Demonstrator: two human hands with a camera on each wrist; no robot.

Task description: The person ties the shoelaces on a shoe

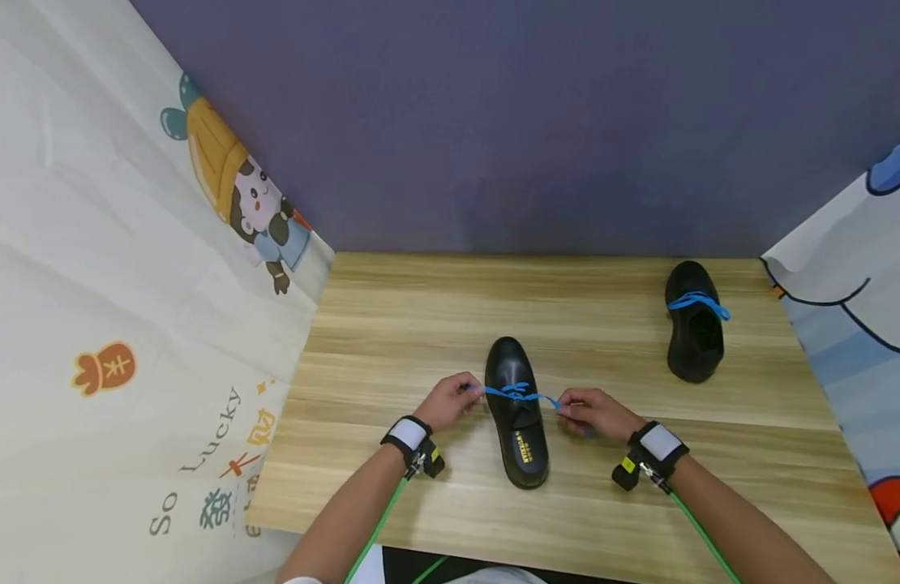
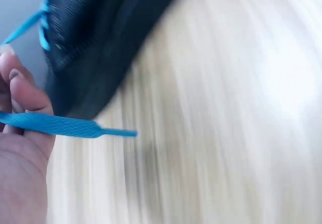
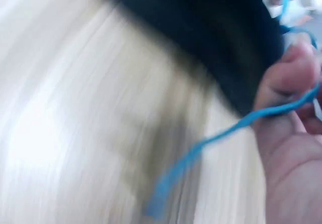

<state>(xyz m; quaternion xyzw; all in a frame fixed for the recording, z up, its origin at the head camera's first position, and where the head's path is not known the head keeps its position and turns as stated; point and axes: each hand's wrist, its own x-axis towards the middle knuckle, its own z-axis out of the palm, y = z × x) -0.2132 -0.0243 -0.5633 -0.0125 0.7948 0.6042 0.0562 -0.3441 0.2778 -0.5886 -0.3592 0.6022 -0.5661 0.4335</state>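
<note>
Head view shows, nearest the front edge of the tabletop (image 1: 392,324), two forearms with wrist straps reaching in from below. Just beyond them a black shoe (image 1: 519,414) lies near the middle of the front edge, heel toward the person and toe pointing at the back wall. The left hand (image 1: 444,400) pinches one end of the blue lace (image 1: 519,393), and the right hand (image 1: 592,412) pinches the other, so the lace runs out to either side from a crossing over the shoe's tongue. Left wrist view shows the flat woven lace lying across the fingers (image 2: 22,90) with its stiff tip poking free; right wrist view, though blurred, shows the other end trailing loose below the thumb. I would judge the lace light, soft and limp, a little slick, best held close to the crossing between thumb and forefinger; the shoe looks light enough to slide when the lace is tugged. Farther off, near the back right corner, a second black shoe (image 1: 694,332) stands with its own blue lace across the top.
</note>
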